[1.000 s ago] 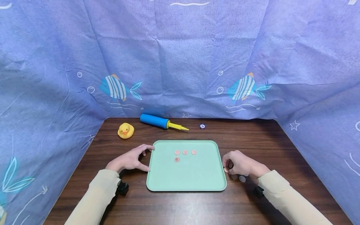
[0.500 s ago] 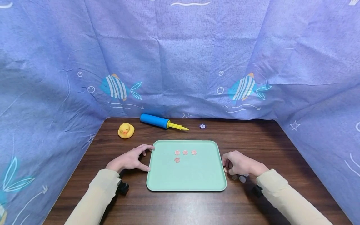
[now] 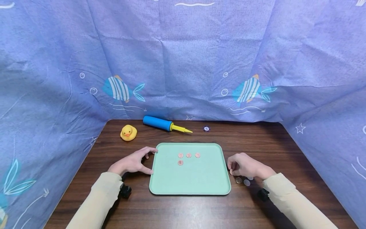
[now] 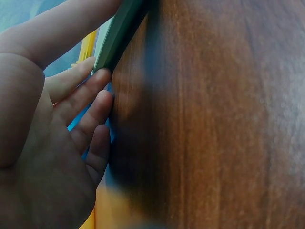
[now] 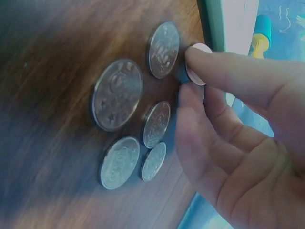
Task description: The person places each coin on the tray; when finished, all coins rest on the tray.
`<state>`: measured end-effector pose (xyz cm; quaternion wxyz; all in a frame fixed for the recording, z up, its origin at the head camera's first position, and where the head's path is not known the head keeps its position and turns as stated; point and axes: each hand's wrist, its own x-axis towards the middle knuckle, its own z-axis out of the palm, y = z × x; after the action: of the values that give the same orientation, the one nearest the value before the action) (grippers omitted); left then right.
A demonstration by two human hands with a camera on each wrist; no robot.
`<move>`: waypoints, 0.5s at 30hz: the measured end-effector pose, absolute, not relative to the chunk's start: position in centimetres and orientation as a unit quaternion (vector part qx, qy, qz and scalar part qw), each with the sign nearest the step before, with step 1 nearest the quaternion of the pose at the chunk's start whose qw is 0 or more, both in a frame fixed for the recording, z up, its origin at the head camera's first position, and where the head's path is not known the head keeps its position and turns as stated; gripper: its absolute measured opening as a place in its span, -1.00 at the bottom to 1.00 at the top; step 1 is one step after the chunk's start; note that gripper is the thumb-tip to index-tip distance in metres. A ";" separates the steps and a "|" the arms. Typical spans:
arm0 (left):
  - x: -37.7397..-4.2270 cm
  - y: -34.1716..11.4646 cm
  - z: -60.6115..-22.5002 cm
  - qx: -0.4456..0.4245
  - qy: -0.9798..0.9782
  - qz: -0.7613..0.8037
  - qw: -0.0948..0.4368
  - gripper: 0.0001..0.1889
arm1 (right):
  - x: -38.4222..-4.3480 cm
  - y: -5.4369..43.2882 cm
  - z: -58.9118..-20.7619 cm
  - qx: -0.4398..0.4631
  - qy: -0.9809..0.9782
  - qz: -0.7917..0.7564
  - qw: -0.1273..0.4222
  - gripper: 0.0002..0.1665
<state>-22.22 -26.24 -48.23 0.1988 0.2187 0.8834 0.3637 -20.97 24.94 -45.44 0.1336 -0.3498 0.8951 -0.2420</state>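
Note:
A pale green tray (image 3: 206, 179) lies on the table, with several copper coins (image 3: 188, 155) on it: a row of 3 and another below the leftmost. My left hand (image 3: 132, 162) touches the tray's left edge with thumb and fingertips spread apart, fingers fairly straight. Just off the tray's right edge, my right hand (image 3: 244, 166) pinches a copper coin (image 5: 195, 76) between thumb and fingers. Under and beside that hand, several silver-coloured coins (image 5: 117, 94) lie flat on the wood, partly hidden by it in the head view.
Behind the tray sit a yellow rubber duck (image 3: 128, 133), a blue and yellow hand pump (image 3: 158, 122) and a small dark chip (image 3: 206, 128). A blue fish-print cloth (image 3: 183, 63) hangs round the back and sides of the wooden table (image 3: 183, 211).
My right hand has shifted slightly right at the tray's edge, its fingers closing on the copper coin there. The left hand and the coins on the tray stay in place.

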 end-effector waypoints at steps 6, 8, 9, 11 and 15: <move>-22.2 -26.3 -48.2 0.217 0.883 0.365 0.199 -0.03 | -21.1 25.4 -45.2 -0.346 0.900 -0.234 0.126 -0.70; -22.2 -26.3 -48.3 0.217 0.882 0.366 0.200 -0.03 | -21.2 25.6 -44.9 -0.344 0.901 -0.234 0.123 -0.71; -22.2 -26.3 -48.3 0.219 0.882 0.366 0.200 -0.04 | -21.3 25.6 -44.7 -0.343 0.902 -0.234 0.121 -0.72; -22.3 -26.4 -48.3 0.221 0.882 0.365 0.200 -0.04 | -21.5 25.8 -44.4 -0.339 0.903 -0.236 0.113 -0.72; -22.3 -26.4 -48.3 0.220 0.883 0.365 0.199 -0.04 | -21.9 25.7 -44.1 -0.342 0.900 -0.253 0.092 -0.77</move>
<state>-22.29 -26.42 -48.28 0.1985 0.2204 0.8827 0.3645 -21.91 25.72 -44.10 0.0922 -0.3424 0.9002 -0.2528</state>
